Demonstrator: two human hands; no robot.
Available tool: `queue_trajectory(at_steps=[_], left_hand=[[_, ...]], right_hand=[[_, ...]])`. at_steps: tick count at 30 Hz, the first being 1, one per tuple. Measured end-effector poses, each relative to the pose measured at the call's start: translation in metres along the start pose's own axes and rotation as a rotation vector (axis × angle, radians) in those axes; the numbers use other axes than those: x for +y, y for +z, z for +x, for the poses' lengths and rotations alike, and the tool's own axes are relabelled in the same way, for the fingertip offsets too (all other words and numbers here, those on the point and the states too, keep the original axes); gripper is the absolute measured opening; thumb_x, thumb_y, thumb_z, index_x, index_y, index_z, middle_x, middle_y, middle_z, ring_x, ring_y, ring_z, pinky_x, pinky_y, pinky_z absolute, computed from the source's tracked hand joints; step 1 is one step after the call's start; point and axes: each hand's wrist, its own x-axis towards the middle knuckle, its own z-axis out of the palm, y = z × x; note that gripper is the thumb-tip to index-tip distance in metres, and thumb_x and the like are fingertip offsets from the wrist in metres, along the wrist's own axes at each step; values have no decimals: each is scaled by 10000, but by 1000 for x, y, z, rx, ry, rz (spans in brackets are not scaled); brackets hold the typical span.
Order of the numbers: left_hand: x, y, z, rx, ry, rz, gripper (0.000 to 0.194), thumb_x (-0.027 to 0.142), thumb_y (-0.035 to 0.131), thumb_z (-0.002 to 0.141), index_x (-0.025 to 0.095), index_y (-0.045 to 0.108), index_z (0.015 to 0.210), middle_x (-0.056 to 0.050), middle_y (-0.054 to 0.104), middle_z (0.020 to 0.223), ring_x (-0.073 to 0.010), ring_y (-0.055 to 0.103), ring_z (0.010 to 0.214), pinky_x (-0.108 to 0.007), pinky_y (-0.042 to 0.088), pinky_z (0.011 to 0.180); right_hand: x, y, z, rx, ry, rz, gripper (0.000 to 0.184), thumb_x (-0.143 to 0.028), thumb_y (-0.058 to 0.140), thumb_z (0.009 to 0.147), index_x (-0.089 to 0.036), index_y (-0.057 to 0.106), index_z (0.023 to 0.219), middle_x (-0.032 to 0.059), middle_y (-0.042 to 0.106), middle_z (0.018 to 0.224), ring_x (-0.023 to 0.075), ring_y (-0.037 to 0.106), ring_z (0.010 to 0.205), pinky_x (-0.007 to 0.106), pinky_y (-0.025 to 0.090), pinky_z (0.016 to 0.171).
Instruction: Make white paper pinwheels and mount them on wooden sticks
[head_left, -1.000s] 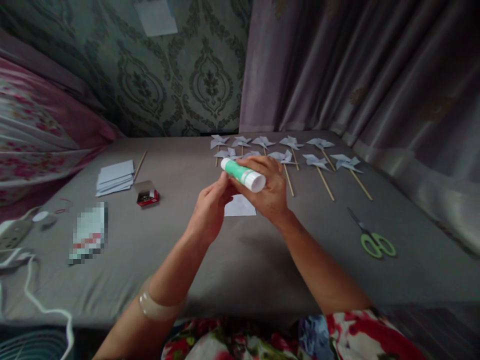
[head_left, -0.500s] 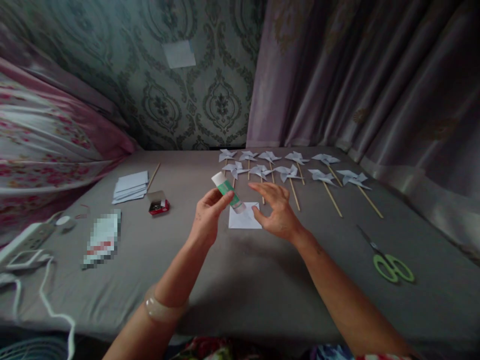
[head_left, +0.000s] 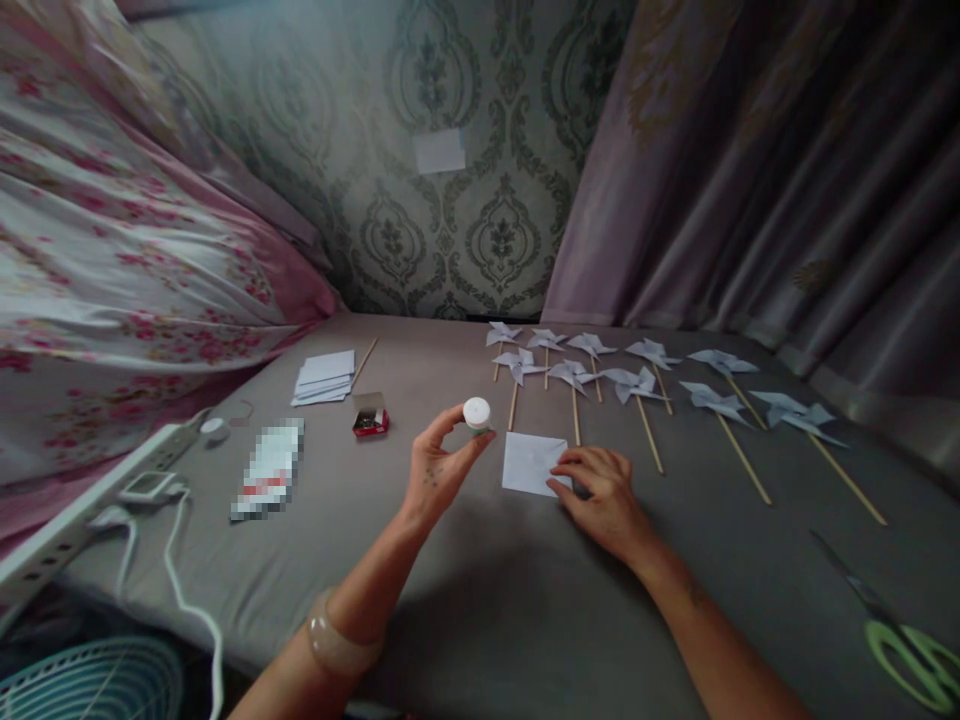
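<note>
My left hand [head_left: 442, 462] pinches a glue stick [head_left: 476, 413] upright above the grey surface; I see its white round end, the green body is mostly hidden. Just right of it lies a small white paper square [head_left: 531, 463]. My right hand [head_left: 604, 487] rests flat on that paper's near right corner, its fingers stretched out and pressing down. Behind the paper lie several paper pinwheels on wooden sticks [head_left: 574, 377] in two rows.
A stack of white paper squares [head_left: 325, 376] and a loose stick [head_left: 364, 362] lie at the far left. A small red box [head_left: 370, 414] sits beside them. Green-handled scissors [head_left: 904, 643] lie at the near right. A power strip with cable [head_left: 112, 488] runs along the left edge.
The view swung left and down. My right hand dropped from beside the glue stick onto the paper square. My left hand turned the glue stick so its white end faces me.
</note>
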Motion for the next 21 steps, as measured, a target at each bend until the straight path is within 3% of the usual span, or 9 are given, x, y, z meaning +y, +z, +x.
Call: queue_trajectory(at_steps=[5,14,21], left_hand=[[-16,-16,9,58,-57,9,373,387,728,686,185,712,999,-42,733,991,-225,621,974,-348,437,909],[-45,-37,26,86,-125,-75,301,350,703,692,163,706,927,-55,720,902,-210,651,880,-344,479,875],[-65,-44,35,113,-140,-4,309,348,681,699,158,701,942,-64,719,897,-212,655,868,-341,482,855]], right_hand=[[-6,6,-4,-163,-25,-26,141,-353,621,856,-241,698,818,43,678,916,219,603,924,428,337,890],[-3,13,-5,-195,-78,-100,268,-362,466,949,-248,682,840,25,689,866,200,617,860,418,310,882],[-5,12,-4,-185,-148,-124,223,-283,475,949,-248,675,858,18,688,845,184,612,829,403,302,886]])
